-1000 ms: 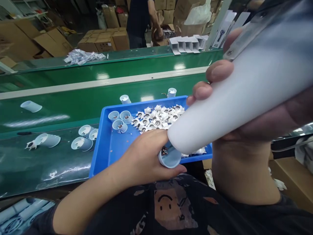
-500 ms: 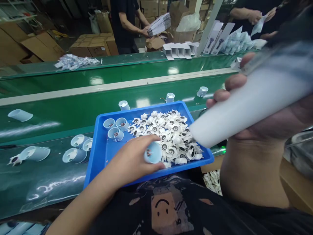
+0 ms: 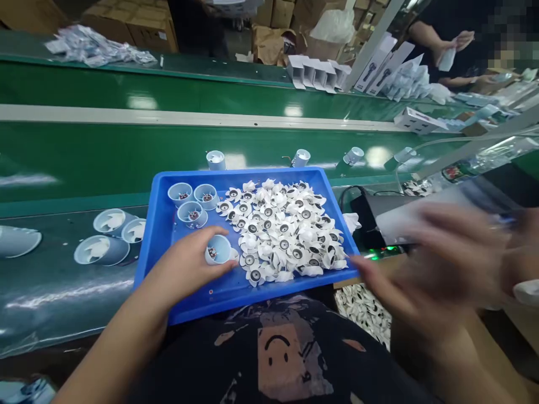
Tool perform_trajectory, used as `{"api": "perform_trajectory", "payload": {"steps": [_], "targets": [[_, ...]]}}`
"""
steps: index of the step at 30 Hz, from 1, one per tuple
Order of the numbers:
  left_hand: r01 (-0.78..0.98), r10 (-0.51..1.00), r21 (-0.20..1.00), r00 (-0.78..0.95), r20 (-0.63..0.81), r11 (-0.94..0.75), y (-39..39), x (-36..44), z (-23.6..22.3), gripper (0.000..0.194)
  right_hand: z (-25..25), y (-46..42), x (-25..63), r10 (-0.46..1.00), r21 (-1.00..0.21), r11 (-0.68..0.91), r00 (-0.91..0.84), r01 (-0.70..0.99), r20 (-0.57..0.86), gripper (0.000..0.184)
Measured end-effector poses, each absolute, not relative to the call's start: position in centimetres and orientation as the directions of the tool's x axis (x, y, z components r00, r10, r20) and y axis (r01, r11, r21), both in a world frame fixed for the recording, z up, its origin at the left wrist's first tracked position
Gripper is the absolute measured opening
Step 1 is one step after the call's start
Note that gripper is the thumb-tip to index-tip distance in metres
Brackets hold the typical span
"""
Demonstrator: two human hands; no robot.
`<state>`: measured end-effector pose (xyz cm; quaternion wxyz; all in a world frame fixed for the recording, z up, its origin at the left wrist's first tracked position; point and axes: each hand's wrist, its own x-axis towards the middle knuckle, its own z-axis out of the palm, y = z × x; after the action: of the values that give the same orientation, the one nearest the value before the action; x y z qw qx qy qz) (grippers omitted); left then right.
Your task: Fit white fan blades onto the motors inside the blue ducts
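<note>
My left hand (image 3: 189, 261) is closed around a light-blue plastic cup-shaped housing (image 3: 219, 250), tilted so its mouth and the small reddish-brown part inside show, over the left half of a blue tray (image 3: 145, 247). Three similar housings (image 3: 192, 215) stand in the tray's back left corner. White fan impellers (image 3: 284, 230) are heaped over the tray's middle and right. Right of the tray, my right hand (image 3: 450, 264) is smeared by motion. A whitish tapered cylinder (image 3: 393, 221) shows behind its fingers; whether the hand grips it is unclear.
More housings with white impellers inside (image 3: 101, 251) lie left of the tray. Others (image 3: 216, 160) stand along the green conveyor (image 3: 177, 148) behind it. More impellers (image 3: 364, 308) fill a box below right. White cartons (image 3: 314, 73) and a co-worker's hands (image 3: 452, 47) are across the line.
My left hand has moved left within the tray, still holding the housing. My right hand, earlier gripping the white cylinder above the tray's right side, has moved down and right. The view has shifted.
</note>
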<state>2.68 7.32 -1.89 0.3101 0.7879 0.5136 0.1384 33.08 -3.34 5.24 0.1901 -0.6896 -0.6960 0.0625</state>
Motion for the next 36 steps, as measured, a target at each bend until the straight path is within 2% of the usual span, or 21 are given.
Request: {"api": "perform_trajectory", "payload": {"steps": [1, 2, 4, 6, 10, 12, 14, 16, 17, 18, 21, 22, 24, 26, 27, 28, 30, 32, 34, 36], "targets": [[0.727, 0.888, 0.624, 0.447, -0.111, -0.287, 7.3, 2.7, -1.9, 0.048, 5.1, -2.5, 32.1, 0.986, -0.263, 0.105, -0.066, 0.959, 0.154, 0.033], [0.73, 0.884, 0.619, 0.452, -0.12, -0.29, 7.3, 2.7, -2.0, 0.048, 4.8, -1.5, 31.4, 0.982, -0.066, 0.191, -0.191, 0.979, 0.008, 0.028], [0.732, 0.887, 0.621, 0.444, -0.124, -0.28, 7.1, 2.8, -1.8, 0.047, 3.7, 0.7, 30.5, 0.954, 0.071, 0.257, -0.241, 0.964, -0.181, 0.019], [0.718, 0.9, 0.645, 0.424, -0.105, -0.263, 6.4, 2.9, -1.5, 0.046, 2.6, 2.3, 30.1, 0.936, 0.146, 0.253, -0.204, 0.956, -0.288, 0.019], [0.62, 0.914, 0.745, 0.405, -0.033, -0.248, 4.4, 2.5, -0.8, 0.056, 1.1, 3.3, 29.2, 0.93, 0.214, 0.215, -0.132, 0.953, -0.344, 0.016], [0.572, 0.923, 0.791, 0.385, -0.025, -0.217, 3.6, 1.9, -0.7, 0.057, 1.0, 3.5, 29.0, 0.932, 0.181, 0.194, -0.124, 0.964, -0.34, 0.013], [0.533, 0.93, 0.826, 0.366, -0.027, -0.186, 3.1, 1.2, -0.6, 0.052, 1.7, 3.7, 29.2, 0.942, 0.093, 0.162, -0.125, 0.982, -0.311, 0.013], [0.47, 0.926, 0.861, 0.376, 0.004, -0.195, 3.0, 0.7, -0.4, 0.05, 2.8, 3.8, 29.6, 0.955, -0.058, 0.136, -0.147, 0.989, -0.259, 0.008], [0.426, 0.919, 0.879, 0.394, 0.031, -0.213, 2.9, 0.6, -0.3, 0.051, 3.3, 3.8, 29.7, 0.957, -0.169, 0.138, -0.176, 0.976, -0.232, 0.007], [0.38, 0.908, 0.895, 0.415, 0.06, -0.233, 2.9, 0.7, -0.3, 0.053, 3.8, 3.7, 29.6, 0.951, -0.317, 0.154, -0.227, 0.936, -0.208, 0.015], [0.305, 0.864, 0.901, 0.486, 0.133, -0.309, 2.9, 1.6, 0.1, 0.052, 4.3, 3.3, 28.4, 0.894, -0.758, 0.201, -0.432, 0.621, -0.117, 0.05], [0.312, 0.849, 0.884, 0.506, 0.154, -0.347, 2.8, 2.0, 0.2, 0.052, 4.2, 3.1, 27.8, 0.874, -0.843, 0.197, -0.48, 0.5, -0.08, 0.055], [0.354, 0.821, 0.826, 0.531, 0.208, -0.438, 2.7, 2.7, 0.5, 0.055, 3.7, 2.7, 26.6, 0.855, -0.923, 0.18, -0.518, 0.341, -0.025, 0.053], [0.387, 0.795, 0.756, 0.537, 0.281, -0.529, 2.6, 3.3, 0.6, 0.06, 3.6, 2.2, 25.7, 0.863, -0.934, 0.215, -0.503, 0.284, 0.046, 0.04], [0.395, 0.783, 0.726, 0.535, 0.317, -0.563, 2.5, 3.5, 0.7, 0.061, 3.8, 1.9, 25.3, 0.865, -0.906, 0.291, -0.49, 0.306, 0.112, 0.032], [0.402, 0.773, 0.701, 0.531, 0.345, -0.589, 2.5, 3.7, 0.7, 0.059, 4.1, 1.6, 25.0, 0.856, -0.843, 0.393, -0.481, 0.369, 0.189, 0.025], [0.412, 0.762, 0.67, 0.528, 0.376, -0.617, 2.5, 4.0, 0.7, 0.046, 4.9, 1.0, 24.6, 0.806, -0.613, 0.577, -0.499, 0.539, 0.32, 0.019], [0.418, 0.762, 0.663, 0.521, 0.386, -0.622, 2.4, 4.2, 0.7, 0.033, 5.6, 0.6, 24.1, 0.769, -0.423, 0.639, -0.538, 0.642, 0.345, 0.019], [0.413, 0.767, 0.668, 0.501, 0.401, -0.619, 2.4, 4.5, 0.7, 0.027, 6.1, 0.5, 23.7, 0.779, -0.376, 0.628, -0.543, 0.682, 0.315, 0.018], [0.408, 0.774, 0.677, 0.48, 0.413, -0.613, 2.4, 4.6, 0.7, 0.026, 6.2, 0.6, 23.4, 0.792, -0.381, 0.61, -0.532, 0.694, 0.3, 0.017]]}}
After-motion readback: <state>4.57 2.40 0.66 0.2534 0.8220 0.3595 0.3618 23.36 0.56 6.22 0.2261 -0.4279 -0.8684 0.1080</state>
